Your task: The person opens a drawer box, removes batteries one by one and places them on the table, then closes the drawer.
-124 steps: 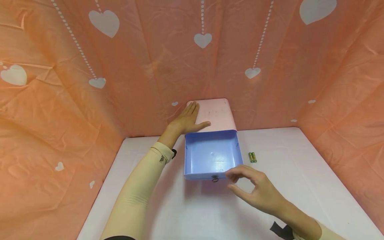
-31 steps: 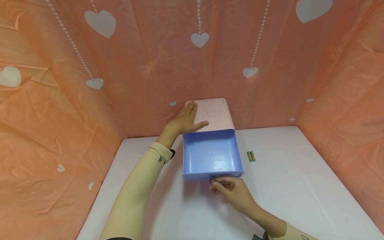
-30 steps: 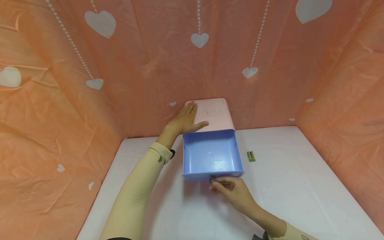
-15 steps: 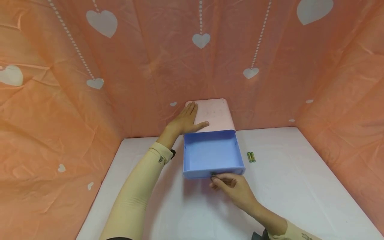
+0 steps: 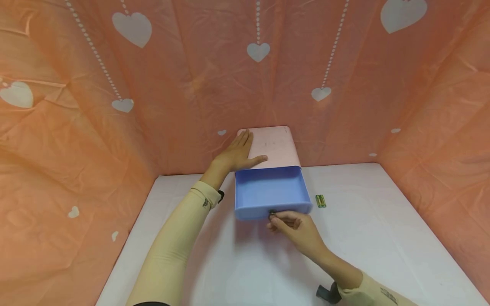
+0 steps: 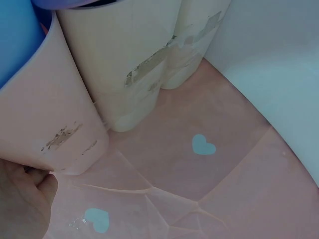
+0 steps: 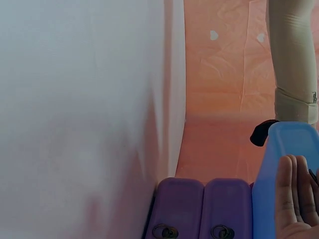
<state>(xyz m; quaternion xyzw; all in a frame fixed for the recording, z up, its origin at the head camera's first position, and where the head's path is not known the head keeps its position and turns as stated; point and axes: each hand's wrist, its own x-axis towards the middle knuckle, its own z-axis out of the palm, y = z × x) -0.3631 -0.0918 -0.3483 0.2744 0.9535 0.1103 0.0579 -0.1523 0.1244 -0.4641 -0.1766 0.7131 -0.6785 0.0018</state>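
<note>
A small drawer unit with a pink top (image 5: 274,144) stands against the back cloth. Its blue drawer (image 5: 268,191) is pulled partly out, and nothing lies in the visible inside. My left hand (image 5: 236,155) rests flat on the left part of the pink top, thumb spread. My right hand (image 5: 302,233) pinches the dark ring pull (image 5: 272,215) on the drawer front between thumb and forefinger. In the right wrist view, the right hand's fingers (image 7: 294,194) are beside the blue drawer front, partly cut off by the frame.
Two green batteries (image 5: 320,201) lie side by side on the white table (image 5: 375,229), right of the drawer. Two purple drawers (image 7: 179,204) with ring pulls are under the blue one. Orange cloth (image 5: 206,85) with white hearts encloses the back and sides.
My right hand has come from the drawer's front right corner to the ring pull. Over the last second, it and the blue drawer have moved slightly inward. My left hand stays in place.
</note>
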